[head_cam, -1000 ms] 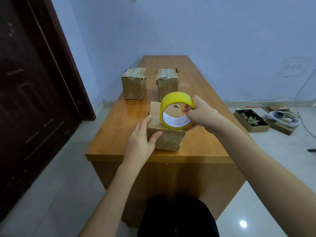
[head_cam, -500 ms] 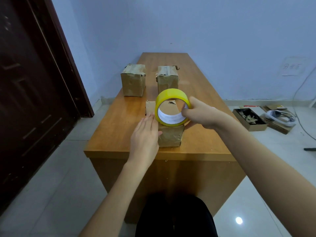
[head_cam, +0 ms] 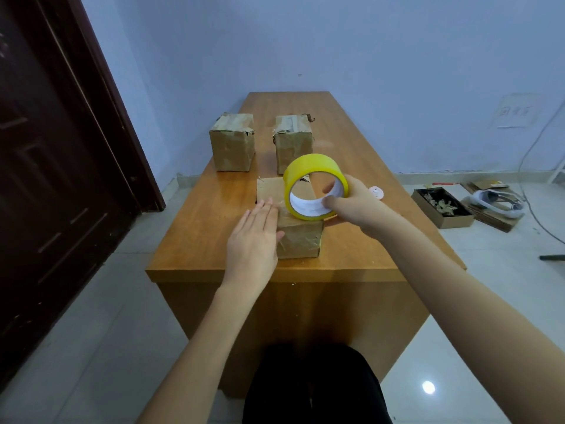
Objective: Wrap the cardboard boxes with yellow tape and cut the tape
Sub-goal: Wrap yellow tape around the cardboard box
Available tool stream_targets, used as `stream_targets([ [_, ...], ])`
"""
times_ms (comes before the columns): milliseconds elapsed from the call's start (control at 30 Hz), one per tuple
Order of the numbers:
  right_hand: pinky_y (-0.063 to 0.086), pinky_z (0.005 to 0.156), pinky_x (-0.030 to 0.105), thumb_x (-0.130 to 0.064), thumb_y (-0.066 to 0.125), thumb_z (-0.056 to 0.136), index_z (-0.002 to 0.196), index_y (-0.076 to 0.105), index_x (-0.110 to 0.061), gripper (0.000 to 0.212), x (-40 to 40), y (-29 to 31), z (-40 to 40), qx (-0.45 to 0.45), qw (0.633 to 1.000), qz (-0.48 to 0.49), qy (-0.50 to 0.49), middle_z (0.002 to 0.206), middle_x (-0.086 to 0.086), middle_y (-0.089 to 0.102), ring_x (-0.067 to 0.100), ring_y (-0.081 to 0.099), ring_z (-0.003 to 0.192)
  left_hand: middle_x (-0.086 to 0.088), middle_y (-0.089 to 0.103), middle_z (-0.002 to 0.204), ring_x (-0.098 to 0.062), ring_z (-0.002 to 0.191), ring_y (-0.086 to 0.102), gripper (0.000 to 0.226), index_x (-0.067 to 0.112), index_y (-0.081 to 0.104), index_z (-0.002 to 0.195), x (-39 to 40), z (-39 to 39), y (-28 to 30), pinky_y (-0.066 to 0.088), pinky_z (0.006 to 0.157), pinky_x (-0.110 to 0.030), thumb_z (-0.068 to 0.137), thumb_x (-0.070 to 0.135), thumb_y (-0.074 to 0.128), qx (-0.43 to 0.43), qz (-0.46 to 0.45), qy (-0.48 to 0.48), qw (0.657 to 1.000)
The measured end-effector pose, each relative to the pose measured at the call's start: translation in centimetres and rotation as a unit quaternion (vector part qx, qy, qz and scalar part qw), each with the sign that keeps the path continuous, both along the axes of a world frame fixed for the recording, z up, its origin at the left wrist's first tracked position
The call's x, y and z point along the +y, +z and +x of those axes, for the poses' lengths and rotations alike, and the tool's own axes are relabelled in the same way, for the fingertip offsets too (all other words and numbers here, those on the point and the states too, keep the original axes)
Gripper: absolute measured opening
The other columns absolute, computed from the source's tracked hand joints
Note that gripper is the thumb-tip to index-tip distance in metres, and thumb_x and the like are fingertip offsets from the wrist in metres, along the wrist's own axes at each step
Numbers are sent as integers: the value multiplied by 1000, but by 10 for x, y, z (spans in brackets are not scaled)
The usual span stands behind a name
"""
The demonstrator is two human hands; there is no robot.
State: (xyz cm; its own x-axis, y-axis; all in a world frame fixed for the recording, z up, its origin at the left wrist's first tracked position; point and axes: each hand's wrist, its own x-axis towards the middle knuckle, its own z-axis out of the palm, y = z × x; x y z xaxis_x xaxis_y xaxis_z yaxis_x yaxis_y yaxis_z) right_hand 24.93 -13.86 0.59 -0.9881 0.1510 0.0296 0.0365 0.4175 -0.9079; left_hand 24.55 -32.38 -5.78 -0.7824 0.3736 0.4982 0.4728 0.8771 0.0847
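Tape roll [head_cam: 315,186] on edge, hole facing camera, in right grip [head_cam: 356,203]; left hand [head_cam: 255,240] flat on box [head_cam: 301,237].

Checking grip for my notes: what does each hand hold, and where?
The right hand grips the tape roll by its right rim, fingers inside the core. The left hand lies flat on the near box, holding nothing.

A single head-worn wide-angle camera looks forward and down from above the near end of the table [head_cam: 351,258]. Both forearms enter from the bottom edge. The wall [head_cam: 336,41] and door [head_cam: 46,179] lie farther off. No second view exists.
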Motion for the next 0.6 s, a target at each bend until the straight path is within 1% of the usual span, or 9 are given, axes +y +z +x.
stream_targets([
  [67, 55, 48, 24, 3, 44, 93, 103, 43, -7, 14, 3, 10, 1, -7, 1000, -10, 25, 91, 3, 46, 18, 53, 81, -10, 49, 141, -22, 132, 43, 46, 6, 48, 136, -1, 0, 0, 25, 110, -33, 94, 21, 56, 15, -10, 2, 1000],
  [133, 55, 49, 27, 7, 40, 93, 107, 42, -5, 19, 10, 13, 3, -13, 997, -69, 27, 89, 2, 50, 17, 56, 80, -10, 49, 140, -22, 132, 44, 46, 7, 48, 137, -3, 0, 0, 28, 110, -36, 95, 25, 54, 25, -20, 5, 999],
  [233, 59, 56, 34, 8, 41, 93, 113, 42, -4, 23, 18, 3, 8, -12, 986, -168, 7, 96, 9, 62, 24, 63, 86, -6, 45, 145, -17, 136, 39, 51, 10, 43, 141, -3, 2, 5, 22, 112, -34, 97, 35, 48, 26, -17, 1, 1000],
  [333, 60, 60, 37, 5, 45, 93, 107, 45, -8, 19, 18, -3, 9, 5, 986, -163, -24, 100, 10, 65, 27, 64, 89, 1, 33, 152, -11, 141, 26, 61, 16, 34, 146, -1, 4, 11, 10, 114, -28, 97, 52, 34, -5, 2, -13, 1000],
  [400, 60, 57, 34, 0, 53, 92, 113, 46, -8, 23, 16, -4, 9, -1, 986, -160, -35, 99, 6, 61, 21, 63, 86, 3, 32, 152, -9, 141, 25, 66, 18, 35, 146, 0, 2, 18, 9, 115, -26, 94, 60, 31, -23, 2, -10, 1000],
  [467, 60, 58, 32, -7, 63, 89, 117, 50, -10, 30, 14, -5, 9, -22, 990, -138, -33, 100, 4, 56, 18, 62, 86, 2, 45, 145, -12, 134, 37, 69, 18, 45, 139, 3, -1, 27, 19, 112, -27, 90, 65, 34, -16, -26, 11, 999],
  [533, 61, 61, 33, -10, 64, 89, 113, 53, -10, 26, 14, -5, 8, -39, 992, -115, -31, 98, 4, 55, 19, 63, 85, -1, 55, 127, -15, 117, 48, 66, 16, 52, 126, 7, -4, 31, 34, 99, -27, 88, 68, 38, -6, -46, 28, 999],
  [567, 61, 62, 35, -7, 61, 90, 109, 54, -9, 20, 15, -3, 8, -41, 992, -111, -34, 96, 5, 55, 20, 62, 83, -3, 54, 125, -16, 115, 48, 65, 14, 49, 125, 9, -5, 30, 37, 94, -26, 88, 67, 39, -22, -38, 26, 999],
  [600, 61, 63, 37, -4, 57, 91, 105, 53, -7, 15, 17, 0, 7, -42, 992, -110, -35, 97, 8, 53, 22, 61, 83, -6, 50, 133, -17, 121, 45, 68, 12, 43, 131, 11, -4, 28, 38, 94, -26, 88, 65, 40, -48, -23, 20, 998],
])
